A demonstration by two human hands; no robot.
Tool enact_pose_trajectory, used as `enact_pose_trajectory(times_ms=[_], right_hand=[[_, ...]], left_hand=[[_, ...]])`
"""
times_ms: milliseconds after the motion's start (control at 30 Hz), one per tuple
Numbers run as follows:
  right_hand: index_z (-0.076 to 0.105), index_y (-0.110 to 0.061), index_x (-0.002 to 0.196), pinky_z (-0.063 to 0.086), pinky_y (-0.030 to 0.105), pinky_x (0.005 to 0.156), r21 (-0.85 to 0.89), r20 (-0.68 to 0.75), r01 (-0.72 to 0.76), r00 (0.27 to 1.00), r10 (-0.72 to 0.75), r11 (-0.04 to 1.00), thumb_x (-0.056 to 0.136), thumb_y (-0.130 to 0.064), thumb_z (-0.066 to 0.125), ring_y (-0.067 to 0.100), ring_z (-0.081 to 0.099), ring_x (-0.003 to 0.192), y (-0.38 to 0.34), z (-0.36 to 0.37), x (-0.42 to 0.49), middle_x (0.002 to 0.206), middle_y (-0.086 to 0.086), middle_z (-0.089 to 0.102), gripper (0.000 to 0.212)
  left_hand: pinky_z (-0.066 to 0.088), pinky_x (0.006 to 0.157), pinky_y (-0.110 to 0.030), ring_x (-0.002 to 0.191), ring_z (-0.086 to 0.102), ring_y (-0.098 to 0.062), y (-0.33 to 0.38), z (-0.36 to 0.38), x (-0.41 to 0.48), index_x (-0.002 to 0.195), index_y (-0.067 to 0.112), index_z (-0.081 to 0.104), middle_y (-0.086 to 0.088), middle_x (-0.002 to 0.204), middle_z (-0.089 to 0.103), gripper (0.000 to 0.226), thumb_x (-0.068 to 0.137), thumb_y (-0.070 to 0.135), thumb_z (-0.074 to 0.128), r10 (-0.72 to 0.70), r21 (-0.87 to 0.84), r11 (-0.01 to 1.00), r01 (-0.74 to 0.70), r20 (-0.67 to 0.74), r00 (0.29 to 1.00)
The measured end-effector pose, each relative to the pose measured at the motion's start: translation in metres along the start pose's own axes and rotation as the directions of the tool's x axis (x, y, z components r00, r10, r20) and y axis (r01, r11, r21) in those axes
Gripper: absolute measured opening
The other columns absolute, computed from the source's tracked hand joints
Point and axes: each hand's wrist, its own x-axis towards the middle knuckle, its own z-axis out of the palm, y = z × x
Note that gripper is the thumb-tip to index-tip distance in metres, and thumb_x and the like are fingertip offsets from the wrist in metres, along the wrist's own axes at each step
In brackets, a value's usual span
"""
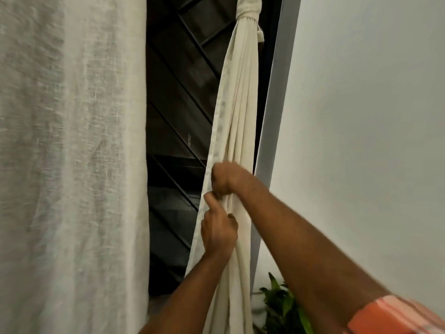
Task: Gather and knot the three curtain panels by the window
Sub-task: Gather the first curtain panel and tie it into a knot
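The cream curtain panel hangs gathered beside the window frame, knotted near its top. The right hand grips its folds, fingers curled. The left hand clasps them just below.

Both forearms reach forward and up, the right one crossing above the left. The right hand is fisted, fingers curled round the gathered curtain panel. The left hand sits just beneath it, gripping the same panel with one digit extended upward. An orange striped sleeve covers the right upper arm.
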Motion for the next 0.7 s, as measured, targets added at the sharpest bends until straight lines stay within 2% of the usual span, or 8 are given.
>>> enact_pose_trajectory(times_ms=[133,200,300,367,433,533,600,700], right_hand=[[0.061,-0.010,0.109,0.049,0.037,0.085,-0.007,0.191,0.076,0.979,-0.073,0.997,0.086,-0.031,0.066,0.028,0.061,0.100,-0.010,0.118,-0.060,0.111,0.012,0.063,0.032],[0.063,-0.010,0.111,0.051,0.038,0.089,0.001,0.195,0.075,0.978,-0.074,0.997,0.087,-0.032,0.066,0.027,0.062,0.098,-0.011,0.144,-0.080,0.111,0.011,0.064,0.032],[0.064,-0.012,0.113,0.052,0.035,0.086,-0.023,0.128,0.121,0.985,-0.117,0.992,0.089,-0.033,0.062,0.027,0.064,0.097,-0.007,0.135,-0.084,0.110,0.010,0.065,0.032],[0.064,-0.015,0.114,0.048,0.032,0.079,-0.025,-0.018,0.123,0.992,-0.123,0.992,0.093,-0.032,0.053,0.027,0.064,0.097,-0.004,0.106,-0.080,0.109,0.008,0.065,0.029],[0.061,-0.018,0.119,0.046,0.032,0.077,-0.008,-0.251,0.108,0.962,-0.107,0.994,0.094,-0.034,0.046,0.027,0.061,0.102,-0.001,0.067,-0.071,0.113,0.008,0.061,0.034],[0.053,-0.021,0.132,0.045,0.040,0.089,-0.042,-0.551,0.099,0.828,-0.106,0.994,0.090,-0.040,0.047,0.029,0.048,0.118,0.000,0.010,-0.051,0.129,0.011,0.050,0.047],[0.048,-0.024,0.137,0.044,0.044,0.093,-0.055,-0.581,0.079,0.808,-0.096,0.995,0.088,-0.042,0.051,0.030,0.044,0.123,-0.003,-0.012,-0.036,0.133,0.010,0.046,0.052],[0.045,-0.025,0.137,0.046,0.044,0.088,-0.100,-0.460,0.040,0.884,-0.082,0.994,0.084,-0.038,0.057,0.031,0.052,0.115,-0.009,-0.007,-0.020,0.127,0.008,0.052,0.056]], left_hand=[[0.050,0.086,-0.043,0.093,0.063,-0.027,-0.085,0.024,-0.064,0.125,0.019,0.028,-0.010,0.111,0.062,0.055,0.084,0.022,0.065,-0.303,-0.042,0.950,0.310,0.128,0.944],[0.048,0.088,-0.039,0.090,0.058,-0.022,-0.109,0.026,-0.082,0.117,0.021,0.035,-0.007,0.110,0.061,0.044,0.085,0.024,0.065,-0.401,-0.060,0.907,0.417,0.179,0.898],[0.047,0.091,-0.039,0.100,0.060,-0.022,-0.115,0.025,-0.083,0.115,0.022,0.049,-0.001,0.110,0.063,0.034,0.084,0.023,0.064,-0.304,-0.038,0.948,0.318,0.203,0.931],[0.050,0.089,-0.038,0.105,0.060,-0.023,-0.103,0.018,-0.080,0.123,0.024,0.046,0.002,0.113,0.061,0.045,0.082,0.024,0.065,-0.234,-0.062,0.967,0.248,0.178,0.956],[0.050,0.089,-0.039,0.112,0.057,-0.021,-0.082,0.004,-0.073,0.139,0.033,0.026,0.005,0.129,0.053,0.077,0.076,0.035,0.070,-0.178,-0.113,0.975,0.191,0.117,0.977],[0.043,0.100,-0.047,0.132,0.040,-0.023,-0.043,-0.008,-0.048,0.146,0.040,0.000,0.003,0.152,0.029,0.107,0.070,0.052,0.074,-0.004,-0.135,0.991,0.010,0.049,0.999],[0.039,0.103,-0.045,0.136,0.035,-0.024,-0.024,-0.007,-0.029,0.147,0.035,-0.005,0.001,0.155,0.022,0.114,0.068,0.057,0.075,0.050,-0.121,0.992,-0.045,0.039,0.998],[0.040,0.098,-0.044,0.131,0.041,-0.027,-0.018,0.005,-0.021,0.149,0.030,-0.007,-0.001,0.154,0.027,0.121,0.066,0.057,0.077,-0.026,-0.149,0.988,0.034,0.055,0.998]])
